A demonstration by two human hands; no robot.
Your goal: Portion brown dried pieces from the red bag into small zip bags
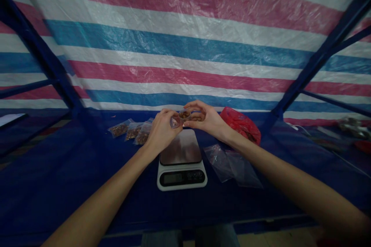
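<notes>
My right hand [199,115] curls its fingers round a small clear cup [189,117] with brown pieces [184,114] in it. Close against that cup, my left hand [162,129] grips a clear round piece [175,122], a lid or another small cup; I cannot tell which. Both hands are above the far end of a kitchen scale [182,177], which has a metal plate and a dark display whose digits are too dim to read. Left of the hands lie several zip bags [118,129] filled with brown pieces.
A red plastic bag [242,123] rests behind my right forearm. Flat clear zip bags [234,166] lie right of the scale on the blue table [116,200]. Blue metal posts [40,50] flank the table, with a striped plastic sheet [185,38] behind.
</notes>
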